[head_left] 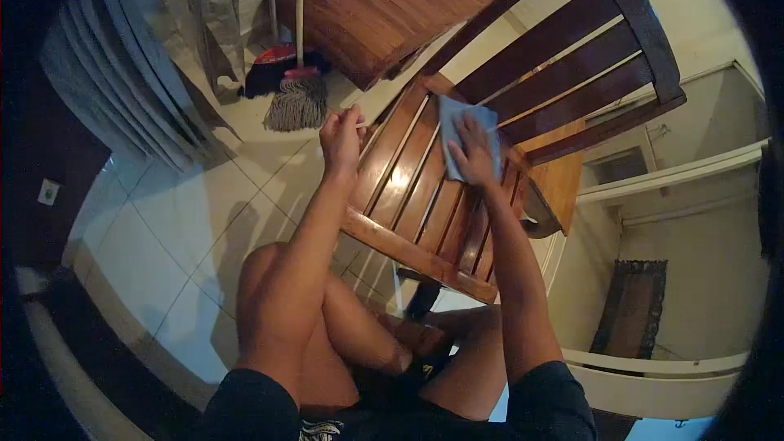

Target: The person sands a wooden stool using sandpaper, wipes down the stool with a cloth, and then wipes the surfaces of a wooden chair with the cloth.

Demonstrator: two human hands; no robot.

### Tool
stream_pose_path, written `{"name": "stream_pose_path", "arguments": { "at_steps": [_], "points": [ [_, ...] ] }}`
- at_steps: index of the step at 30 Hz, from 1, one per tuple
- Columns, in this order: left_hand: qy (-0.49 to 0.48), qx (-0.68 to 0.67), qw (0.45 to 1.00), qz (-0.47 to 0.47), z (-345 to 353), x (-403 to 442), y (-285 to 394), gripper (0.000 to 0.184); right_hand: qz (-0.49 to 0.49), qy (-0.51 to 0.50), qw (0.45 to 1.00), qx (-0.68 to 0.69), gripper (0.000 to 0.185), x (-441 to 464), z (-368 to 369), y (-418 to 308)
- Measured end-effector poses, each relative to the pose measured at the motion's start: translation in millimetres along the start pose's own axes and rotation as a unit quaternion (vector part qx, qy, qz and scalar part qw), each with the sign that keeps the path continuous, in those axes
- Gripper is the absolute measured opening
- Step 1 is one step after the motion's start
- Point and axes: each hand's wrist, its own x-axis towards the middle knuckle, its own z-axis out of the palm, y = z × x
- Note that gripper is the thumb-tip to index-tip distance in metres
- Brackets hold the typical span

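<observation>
A brown wooden chair [396, 184] with a slatted seat and a slatted back stands in front of me. My right hand [474, 149] lies flat, fingers spread, on a light blue cloth [451, 118] that rests on the seat near the backrest. At the seat's left edge is my left hand [342, 140], its fingers curled; what they hold, if anything, is too small to name.
A mop [297, 104] and a red and black broom [273, 61] stand on the tiled floor beyond the chair, beside a wooden piece of furniture [392, 4]. Grey curtains [122, 57] hang at the left. White-framed shelving [670, 184] is at the right.
</observation>
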Motion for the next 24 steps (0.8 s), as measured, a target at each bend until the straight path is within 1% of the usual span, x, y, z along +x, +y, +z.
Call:
{"name": "stream_pose_path", "arguments": {
  "at_steps": [1,3,4,5,7,9,11,12,13,14,15,18,20,21,22,23,24],
  "points": [
    [-0.006,-0.012,1.0,-0.002,0.9,-0.9,0.0,0.021,0.025,0.02,0.999,-0.012,0.06,-19.6,2.5,34.1],
    [-0.013,-0.017,1.0,-0.002,2.8,-1.1,-2.5,0.021,0.128,0.054,0.989,-0.049,0.063,-57.8,0.9,87.7],
    [-0.02,-0.02,1.0,0.0,4.1,-0.6,-4.4,0.021,0.203,0.069,0.974,-0.073,0.064,-69.9,-1.4,99.8],
    [-0.026,-0.022,0.999,0.004,5.9,0.6,-5.4,0.022,0.203,0.07,0.974,-0.075,0.064,-70.4,5.9,104.1],
    [-0.024,-0.023,0.999,0.01,8.2,4.6,-8.0,0.022,0.356,0.074,0.921,-0.143,0.068,-64.6,18.4,96.3],
    [-0.023,-0.018,0.999,0.022,11.7,4.7,-14.3,0.023,0.474,0.025,0.867,-0.148,0.072,-55.9,20.2,68.0],
    [-0.029,-0.019,0.999,0.016,14.3,3.1,-15.4,0.023,0.432,-0.024,0.892,-0.133,0.074,-29.8,5.4,-20.2],
    [-0.031,-0.015,0.999,0.014,12.4,2.2,-13.8,0.024,0.345,-0.026,0.927,-0.145,0.074,-27.7,8.9,-50.4],
    [-0.032,-0.01,0.999,0.011,10.0,1.1,-12.1,0.024,0.246,-0.015,0.962,-0.118,0.073,-32.7,19.4,-71.2],
    [-0.033,-0.009,0.999,0.01,7.7,-0.2,-10.0,0.024,0.144,-0.003,0.985,-0.09,0.072,-41.3,22.9,-84.8],
    [-0.031,0.0,0.999,0.011,5.1,0.2,-7.7,0.025,0.145,-0.002,0.985,-0.09,0.072,-49.9,16.7,-89.0],
    [-0.022,0.018,1.0,0.012,-1.8,-0.1,-2.3,0.026,-0.046,-0.089,0.994,-0.036,0.066,-72.7,-22.3,-86.8],
    [-0.016,0.004,1.0,0.0,0.4,-2.0,-0.5,0.024,0.054,0.0,0.998,0.031,0.072,-94.7,-5.9,-1.9],
    [-0.013,-0.005,1.0,-0.004,1.3,-1.5,1.0,0.023,0.138,0.013,0.99,-0.003,0.074,-107.2,-5.6,34.0],
    [-0.012,-0.008,1.0,-0.003,1.5,0.0,1.5,0.023,0.219,0.026,0.975,-0.037,0.076,-112.9,-7.8,54.6],
    [-0.017,-0.005,1.0,-0.003,1.5,0.6,-0.5,0.024,0.217,0.024,0.975,-0.041,0.076,-108.8,-16.7,51.9],
    [-0.024,-0.002,1.0,-0.004,2.3,1.6,-3.7,0.025,0.24,-0.033,0.96,-0.139,0.075,-101.3,-31.8,44.6]
  ]
}}
